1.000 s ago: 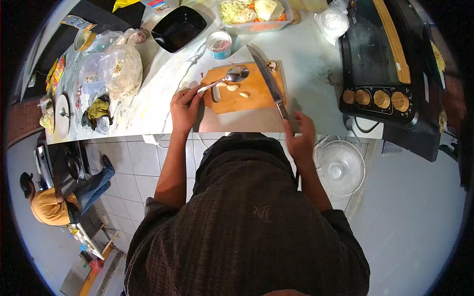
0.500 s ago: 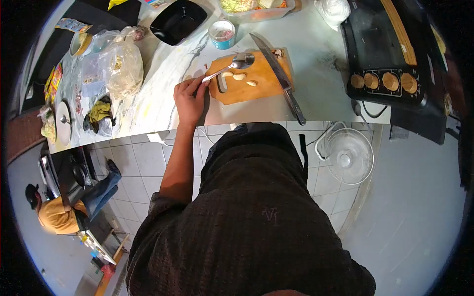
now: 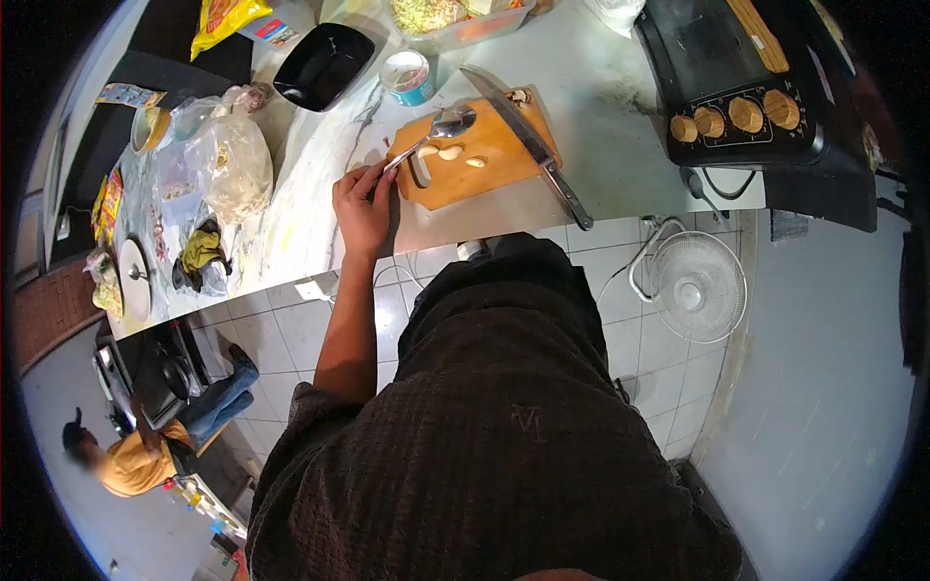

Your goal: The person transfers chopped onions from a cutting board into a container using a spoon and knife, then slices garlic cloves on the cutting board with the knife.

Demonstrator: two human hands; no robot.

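My left hand (image 3: pixel 362 208) holds the handle end of a metal spoon (image 3: pixel 451 121) between thumb and fingers, at the left edge of an orange cutting board (image 3: pixel 494 174). The spoon's bowl rests over the board's upper part. Below it lie a few pale peeled cloves (image 3: pixel 450 152). A large knife (image 3: pixel 528 140) lies slantwise across the board's right side, its dark handle reaching the counter's front edge. Behind the board stands a small white and blue tub (image 3: pixel 408 79). My right hand is out of the frame.
Around the counter are a black bowl (image 3: pixel 325 66), a container of cut vegetables (image 3: pixel 463 27), plastic bags (image 3: pixel 232 167), a dark cloth (image 3: pixel 201 257) and a black oven (image 3: pixel 741 87). A fan (image 3: pixel 690 289) stands on the floor. A person (image 3: pixel 145 460) is at the lower left.
My right hand has left the knife's side and gone out of view. My left hand still holds the spoon. The camera view has shifted and turned a little.
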